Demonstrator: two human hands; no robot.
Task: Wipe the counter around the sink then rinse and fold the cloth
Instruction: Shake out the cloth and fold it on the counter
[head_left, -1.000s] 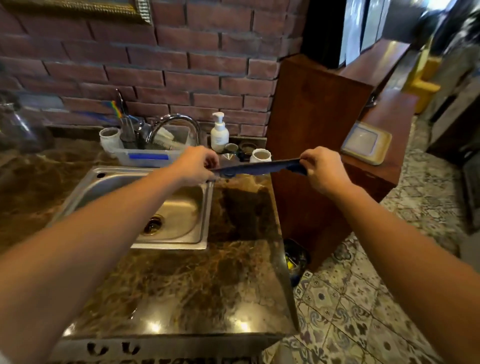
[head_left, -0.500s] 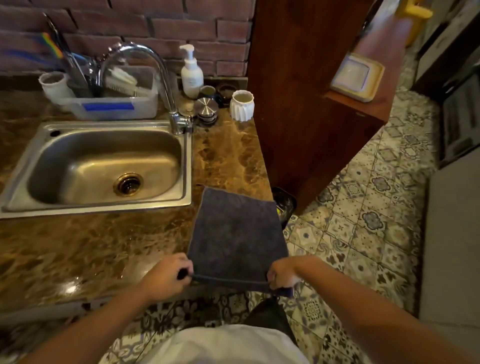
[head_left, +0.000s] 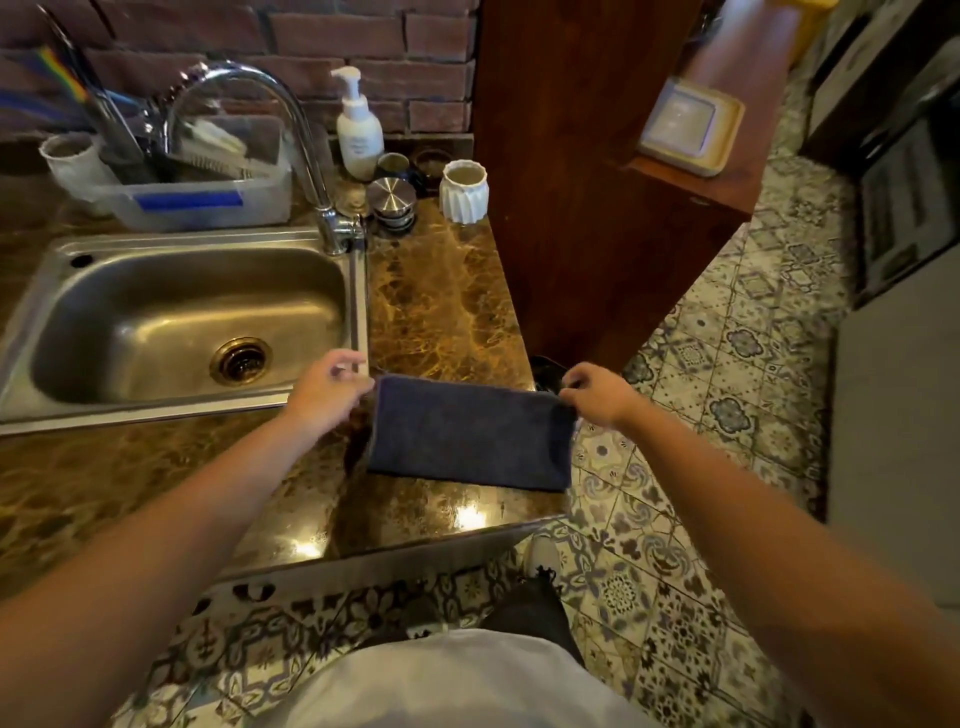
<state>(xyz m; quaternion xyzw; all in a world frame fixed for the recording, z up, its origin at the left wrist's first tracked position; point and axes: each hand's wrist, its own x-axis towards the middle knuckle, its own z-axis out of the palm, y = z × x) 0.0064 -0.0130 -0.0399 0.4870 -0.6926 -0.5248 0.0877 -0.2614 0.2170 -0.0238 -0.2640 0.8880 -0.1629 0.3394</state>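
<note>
A dark blue cloth (head_left: 470, 434) lies folded in half on the brown marble counter (head_left: 441, 312), just right of the steel sink (head_left: 156, 317). Its right end reaches slightly past the counter's right edge. My left hand (head_left: 330, 392) pinches the cloth's far left corner, beside the sink's front right corner. My right hand (head_left: 597, 395) pinches the far right corner, over the counter's edge. Both forearms reach in from the bottom of the head view.
A curved tap (head_left: 311, 171) stands at the sink's back right. Behind it are a plastic tub of utensils (head_left: 208, 197), a soap pump bottle (head_left: 358, 130), a metal lid (head_left: 390, 195) and a white ribbed cup (head_left: 464, 191). A wooden cabinet (head_left: 597, 208) borders the counter; patterned tile floor lies right.
A second ago the cloth was stretched in the air between both hands. It was then laid flat on the counter, and its near edge has now been carried over to the far edge, halving it.
</note>
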